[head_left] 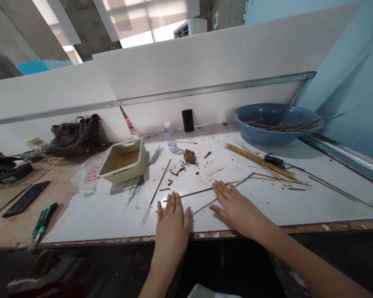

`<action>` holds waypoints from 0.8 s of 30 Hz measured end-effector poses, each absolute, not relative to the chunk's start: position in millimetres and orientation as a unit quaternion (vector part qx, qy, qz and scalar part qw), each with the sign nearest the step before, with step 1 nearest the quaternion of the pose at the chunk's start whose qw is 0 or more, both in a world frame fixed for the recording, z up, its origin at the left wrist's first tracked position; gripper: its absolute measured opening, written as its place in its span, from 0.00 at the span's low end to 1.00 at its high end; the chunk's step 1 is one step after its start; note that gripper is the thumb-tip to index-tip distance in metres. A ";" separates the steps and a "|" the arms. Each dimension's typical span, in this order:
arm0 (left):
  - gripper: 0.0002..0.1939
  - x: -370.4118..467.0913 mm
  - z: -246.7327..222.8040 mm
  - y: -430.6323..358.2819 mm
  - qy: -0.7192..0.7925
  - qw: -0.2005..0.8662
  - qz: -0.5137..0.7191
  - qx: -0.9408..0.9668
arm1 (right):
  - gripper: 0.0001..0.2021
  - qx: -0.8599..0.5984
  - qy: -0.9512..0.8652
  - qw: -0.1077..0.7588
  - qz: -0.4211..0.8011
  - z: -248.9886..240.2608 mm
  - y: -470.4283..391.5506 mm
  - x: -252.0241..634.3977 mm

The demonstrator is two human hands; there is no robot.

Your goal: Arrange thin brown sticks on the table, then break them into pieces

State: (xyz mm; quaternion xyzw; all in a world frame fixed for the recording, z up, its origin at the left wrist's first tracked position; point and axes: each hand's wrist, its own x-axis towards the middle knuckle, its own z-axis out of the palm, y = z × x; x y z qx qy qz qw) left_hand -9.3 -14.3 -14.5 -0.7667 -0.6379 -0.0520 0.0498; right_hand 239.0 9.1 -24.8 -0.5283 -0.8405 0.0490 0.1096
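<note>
My left hand [173, 223] lies palm down on the white board, fingers stretched out flat. My right hand [239, 209] rests flat too, farther right, with its thumb spread. A thin brown-coated stick [196, 192] runs between the two hands, and the fingertips of both cover parts of it. Nearer to me, a grey metal strip [205, 205] passes beside the right hand, partly hidden by it. Left of the left hand lies another coated stick [160, 184] with a bare end. A lump of brown dough-like material [189, 156] sits beyond the hands, with crumbs and broken bits around it.
Behind the lump stand a clear bottle [170, 138] and a phone [188, 120]. Pale sticks [261, 161] and a black-handled tool [274, 161] lie right, before a blue basin [267, 136]. Leftward are a yellow-green tub [122, 177], wires [136, 188], cutter knives [45, 221] and a bag [77, 136].
</note>
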 end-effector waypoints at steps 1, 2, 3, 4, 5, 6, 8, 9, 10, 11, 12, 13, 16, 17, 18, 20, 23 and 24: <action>0.31 -7.8 -11.2 -6.4 -0.644 0.050 -0.047 -0.762 | 0.41 -0.536 -0.836 0.101 0.058 -19.3 18.7 237.5; 0.31 -6.6 -8.6 0.4 -0.649 0.050 -0.045 -0.758 | 0.41 -0.544 -0.832 0.092 0.066 -15.0 27.0 236.2; 0.31 -6.0 -7.2 4.7 -0.650 0.051 -0.045 -0.757 | 0.40 -0.549 -0.829 0.086 0.070 -12.6 32.3 235.4; 0.31 -6.4 -7.7 5.8 -0.649 0.054 -0.047 -0.757 | 0.40 -0.550 -0.828 0.084 0.071 -12.4 33.6 235.2; 0.31 -7.7 -10.1 3.5 -0.646 0.060 -0.052 -0.759 | 0.40 -0.549 -0.829 0.085 0.067 -14.5 30.8 235.9; 0.31 -9.8 -14.3 -1.5 -0.640 0.068 -0.060 -0.763 | 0.41 -0.547 -0.830 0.089 0.061 -18.5 24.6 237.2; 0.31 -14.6 -24.9 -14.9 -0.627 0.088 -0.078 -0.770 | 0.42 -0.543 -0.833 0.098 0.047 -28.4 8.1 240.7; 0.31 -16.4 -29.3 -20.4 -0.622 0.095 -0.086 -0.773 | 0.43 -0.543 -0.832 0.102 0.043 -32.2 1.4 242.3; 0.31 -17.1 -31.7 -23.3 -0.619 0.097 -0.090 -0.774 | 0.44 -0.544 -0.832 0.104 0.041 -34.0 -2.2 243.4; 0.31 -16.6 -31.6 -22.9 -0.619 0.095 -0.089 -0.774 | 0.44 -0.544 -0.832 0.103 0.042 -33.3 -1.8 243.8; 0.31 -14.8 -29.0 -19.3 -0.624 0.090 -0.083 -0.772 | 0.43 -0.544 -0.832 0.101 0.046 -30.4 2.5 243.4; 0.31 -12.1 -24.3 -13.0 -0.633 0.082 -0.075 -0.766 | 0.43 -0.544 -0.832 0.096 0.051 -25.9 10.0 242.4; 0.31 -3.9 -7.3 8.7 -0.663 0.058 -0.049 -0.745 | 0.41 -0.553 -0.827 0.074 0.067 -12.5 35.9 237.6; 0.31 -2.9 -3.9 12.0 -0.663 0.053 -0.044 -0.746 | 0.41 -0.557 -0.825 0.071 0.068 -11.4 40.0 236.3; 0.31 -3.2 -2.8 12.0 -0.662 0.051 -0.042 -0.747 | 0.42 -0.559 -0.823 0.071 0.065 -13.0 40.0 235.4; 0.31 -6.9 -7.5 3.0 -0.654 0.057 -0.043 -0.753 | 0.43 -0.559 -0.823 0.085 0.048 -23.4 29.4 235.6; 0.32 -13.0 -21.8 -15.2 -0.643 0.077 -0.056 -0.760 | 0.45 -0.556 -0.822 0.120 0.018 -43.2 7.0 237.7; 0.32 -13.1 -24.5 -17.4 -0.642 0.079 -0.059 -0.760 | 0.45 -0.557 -0.821 0.126 0.016 -45.9 3.9 237.9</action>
